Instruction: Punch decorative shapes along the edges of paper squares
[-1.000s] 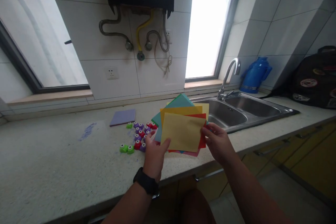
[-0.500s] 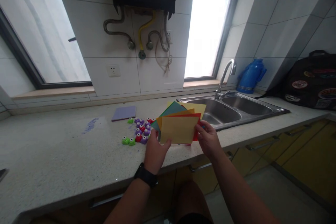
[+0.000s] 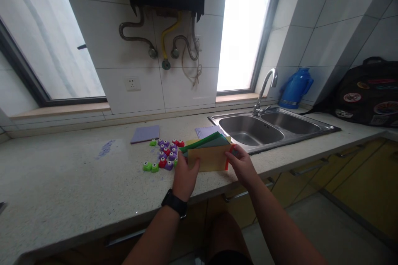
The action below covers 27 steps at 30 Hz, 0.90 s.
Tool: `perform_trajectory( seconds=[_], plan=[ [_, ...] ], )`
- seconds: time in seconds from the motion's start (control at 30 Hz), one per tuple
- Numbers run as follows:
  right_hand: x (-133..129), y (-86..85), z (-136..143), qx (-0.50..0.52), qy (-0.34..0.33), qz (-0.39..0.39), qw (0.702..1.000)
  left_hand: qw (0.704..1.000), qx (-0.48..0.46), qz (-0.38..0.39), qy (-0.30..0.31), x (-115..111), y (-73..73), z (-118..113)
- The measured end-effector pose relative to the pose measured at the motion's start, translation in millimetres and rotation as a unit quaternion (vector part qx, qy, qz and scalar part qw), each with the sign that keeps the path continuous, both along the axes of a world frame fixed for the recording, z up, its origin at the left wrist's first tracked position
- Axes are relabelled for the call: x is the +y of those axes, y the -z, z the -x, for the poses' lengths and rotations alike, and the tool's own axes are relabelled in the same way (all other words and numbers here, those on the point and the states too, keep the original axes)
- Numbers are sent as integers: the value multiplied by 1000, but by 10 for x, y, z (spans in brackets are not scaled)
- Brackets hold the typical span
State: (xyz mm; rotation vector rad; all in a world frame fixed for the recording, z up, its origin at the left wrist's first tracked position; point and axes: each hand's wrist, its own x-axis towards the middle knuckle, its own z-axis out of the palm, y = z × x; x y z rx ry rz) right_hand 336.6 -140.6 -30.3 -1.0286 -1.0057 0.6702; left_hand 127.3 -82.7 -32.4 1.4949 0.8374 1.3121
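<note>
Both hands hold a loose bunch of coloured paper cards (image 3: 209, 158) over the counter's front part. The front card is tan; green, teal, yellow and red ones show behind it. My left hand (image 3: 186, 174) grips the left edge, its thumb on the front card, a black watch on the wrist. My right hand (image 3: 241, 163) pinches the right edge, where a red card sticks out. Left of the cards, several small red, purple and green eyeball figures (image 3: 166, 153) sit close together on the counter, partly hidden by my left hand.
A purple pad (image 3: 145, 134) lies behind the figures, and a spiral notebook (image 3: 207, 131) behind the cards. A double sink (image 3: 248, 130) with a tap (image 3: 265, 91) is at the right. Beyond are a blue flask (image 3: 295, 88) and a black backpack (image 3: 367, 95).
The cards have tilted and closed up, with green now showing at the top and less red at the right. The notebook behind them has come into view.
</note>
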Motion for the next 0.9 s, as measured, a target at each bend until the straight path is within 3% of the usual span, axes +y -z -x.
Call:
perform_trajectory(
  seconds=[0.33, 0.53, 0.7, 0.9],
  plan=[
    [-52, 13, -131, -186, 42, 116, 975, 1000, 3, -27, 15, 33, -56, -36],
    [-171, -155, -196, -261, 27, 131, 956, 999, 17, -26, 29, 40, -75, -27],
    [-174, -205, -239, -262, -1, 115, 958, 998, 31, -40, 27, 29, -82, -17],
    [-64, -281, -255, -195, -30, 80, 977, 997, -2, -64, 32, 64, -208, -45]
  ],
)
